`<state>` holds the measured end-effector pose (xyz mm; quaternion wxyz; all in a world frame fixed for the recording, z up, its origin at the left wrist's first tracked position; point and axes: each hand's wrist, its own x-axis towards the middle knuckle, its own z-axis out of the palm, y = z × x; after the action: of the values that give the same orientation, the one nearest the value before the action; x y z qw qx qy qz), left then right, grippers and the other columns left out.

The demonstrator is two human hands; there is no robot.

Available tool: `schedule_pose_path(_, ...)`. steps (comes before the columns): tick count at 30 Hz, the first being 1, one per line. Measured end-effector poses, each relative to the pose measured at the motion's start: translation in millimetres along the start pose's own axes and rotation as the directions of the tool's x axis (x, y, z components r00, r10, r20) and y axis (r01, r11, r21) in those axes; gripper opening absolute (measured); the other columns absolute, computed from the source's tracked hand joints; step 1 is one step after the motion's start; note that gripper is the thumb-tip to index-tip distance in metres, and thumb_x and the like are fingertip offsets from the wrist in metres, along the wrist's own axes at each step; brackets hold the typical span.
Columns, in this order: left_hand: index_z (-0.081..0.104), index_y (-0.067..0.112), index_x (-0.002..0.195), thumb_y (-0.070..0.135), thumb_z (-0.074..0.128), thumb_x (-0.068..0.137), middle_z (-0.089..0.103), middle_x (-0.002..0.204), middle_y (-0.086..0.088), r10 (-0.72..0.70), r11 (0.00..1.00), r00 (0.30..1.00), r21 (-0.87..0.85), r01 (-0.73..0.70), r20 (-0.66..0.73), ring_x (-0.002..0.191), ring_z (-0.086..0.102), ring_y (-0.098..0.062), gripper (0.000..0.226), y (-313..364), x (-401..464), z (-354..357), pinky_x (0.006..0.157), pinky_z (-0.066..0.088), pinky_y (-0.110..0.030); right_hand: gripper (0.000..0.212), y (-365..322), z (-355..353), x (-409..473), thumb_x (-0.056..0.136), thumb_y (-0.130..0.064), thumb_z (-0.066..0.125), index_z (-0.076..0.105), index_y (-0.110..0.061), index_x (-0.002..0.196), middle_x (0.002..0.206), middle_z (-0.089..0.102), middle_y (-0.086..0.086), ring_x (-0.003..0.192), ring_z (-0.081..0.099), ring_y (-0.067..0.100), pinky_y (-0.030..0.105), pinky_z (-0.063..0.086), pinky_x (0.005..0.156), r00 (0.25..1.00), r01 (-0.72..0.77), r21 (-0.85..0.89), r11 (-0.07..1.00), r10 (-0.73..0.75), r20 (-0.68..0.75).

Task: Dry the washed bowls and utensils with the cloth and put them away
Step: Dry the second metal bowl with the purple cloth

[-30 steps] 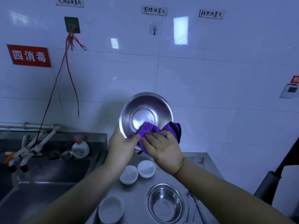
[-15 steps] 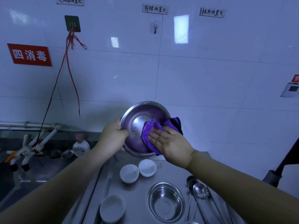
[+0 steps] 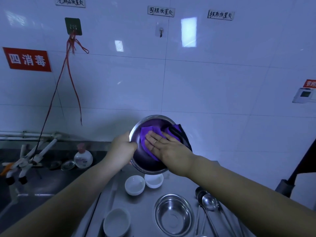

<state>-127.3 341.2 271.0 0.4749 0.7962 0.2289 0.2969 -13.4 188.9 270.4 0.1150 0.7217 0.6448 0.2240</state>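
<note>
Steel bowl [image 3: 150, 161]: held tilted above counter [image 3: 145, 211], mouth toward camera. Below it: 3 white bowls, two [image 3: 135, 184] [image 3: 153, 180] side by side, third [image 3: 116, 221] nearer; 2nd steel bowl [image 3: 173, 213]; ladles [image 3: 207, 201] at right. Sink w/ soap bottle [image 3: 83, 157] at left. Rim gripped by left hand [image 3: 122, 148]. Purple cloth [image 3: 150, 135] pressed inside by right hand [image 3: 169, 148], fingers flat.

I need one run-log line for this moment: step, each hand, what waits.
step: drying steel bowl | left hand: grips rim | right hand: flat, presses purple cloth inside | waiting: white bowls, ladles
</note>
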Motion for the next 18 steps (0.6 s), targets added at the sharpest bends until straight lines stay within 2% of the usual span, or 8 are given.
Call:
schedule_pose_path(3,0.064,0.022,0.075,0.009,0.048,0.066,0.063,0.061,0.0,0.031,0.999,0.999,0.011,-0.031,-0.017,0.06,0.059,-0.03,0.022,4,1,-4,0.053,0.05,-0.04,0.069,-11,6,0,0.091,-0.001,0.042,0.014,-0.014,0.152,0.161,0.002,0.005,0.148,-0.005,0.022,0.039,-0.001,0.119,0.997,0.077,0.053,0.996,-0.078,0.012)
schedule_pose_path(5,0.065,0.018,0.078,0.015,0.046,0.062,0.065,0.064,-0.004,0.037,0.999,0.999,0.037,-0.036,-0.02,0.063,0.061,-0.032,0.026,6,3,-10,0.054,0.052,-0.044,0.07,-14,8,-3,0.089,-0.005,0.052,0.022,-0.014,0.151,0.16,0.011,0.005,0.148,0.004,0.022,0.04,0.007,0.119,0.995,0.094,0.07,0.993,-0.095,0.014)
schedule_pose_path(8,0.065,0.014,0.081,0.004,0.049,0.071,0.064,0.062,-0.004,0.059,0.994,0.998,0.089,-0.061,0.026,0.06,0.06,-0.03,0.021,6,4,-17,0.056,0.052,-0.043,0.053,-10,13,-15,0.092,-0.015,0.052,0.041,-0.019,0.144,0.151,0.037,-0.002,0.142,0.029,0.018,0.036,0.025,0.114,0.986,0.144,-0.085,0.986,-0.15,-0.072)
schedule_pose_path(10,0.065,0.01,0.082,-0.003,0.049,0.074,0.063,0.06,-0.004,0.057,0.989,0.996,0.13,-0.065,0.068,0.058,0.058,-0.028,0.022,6,5,-20,0.058,0.05,-0.042,0.046,-2,13,-20,0.087,-0.028,0.063,0.056,-0.029,0.132,0.138,0.053,-0.012,0.131,0.046,0.011,0.029,0.037,0.107,0.975,0.177,-0.235,0.956,-0.204,-0.092)
schedule_pose_path(13,0.065,0.005,0.079,0.01,0.052,0.062,0.062,0.058,-0.005,-0.014,0.997,0.993,0.077,0.005,0.119,0.053,0.057,-0.023,0.022,7,5,-25,0.051,0.045,-0.032,0.038,14,11,-23,0.078,-0.028,0.076,0.07,-0.026,0.116,0.122,0.066,-0.008,0.117,0.059,0.012,0.03,0.047,0.099,0.952,0.131,-0.305,0.943,-0.206,-0.229)
schedule_pose_path(14,0.064,0.005,0.075,0.013,0.051,0.057,0.061,0.055,-0.004,-0.053,0.998,0.99,0.024,0.05,0.13,0.049,0.057,-0.02,0.024,6,4,-26,0.046,0.043,-0.028,0.033,20,8,-24,0.08,-0.022,0.074,0.071,-0.021,0.113,0.12,0.068,-0.004,0.116,0.061,0.015,0.033,0.049,0.097,0.933,0.1,-0.307,0.947,-0.196,-0.301)
schedule_pose_path(16,0.062,0.011,0.066,0.01,0.05,0.054,0.057,0.046,-0.002,-0.111,0.985,0.984,-0.115,0.127,0.142,0.038,0.052,-0.016,0.017,5,0,-26,0.037,0.037,-0.021,0.027,28,3,-28,0.089,-0.012,0.058,0.072,-0.015,0.111,0.119,0.068,0.002,0.115,0.061,0.021,0.039,0.05,0.094,0.881,-0.01,-0.276,0.961,-0.122,-0.456)
schedule_pose_path(18,0.059,0.014,0.063,0.002,0.051,0.059,0.053,0.04,-0.001,-0.161,0.955,0.979,-0.23,0.186,0.125,0.031,0.047,-0.014,0.015,2,-2,-22,0.033,0.033,-0.017,0.036,27,1,-31,0.088,-0.004,0.044,0.073,-0.012,0.109,0.116,0.069,0.004,0.111,0.064,0.025,0.043,0.05,0.089,0.801,-0.135,-0.107,0.985,0.046,-0.597)
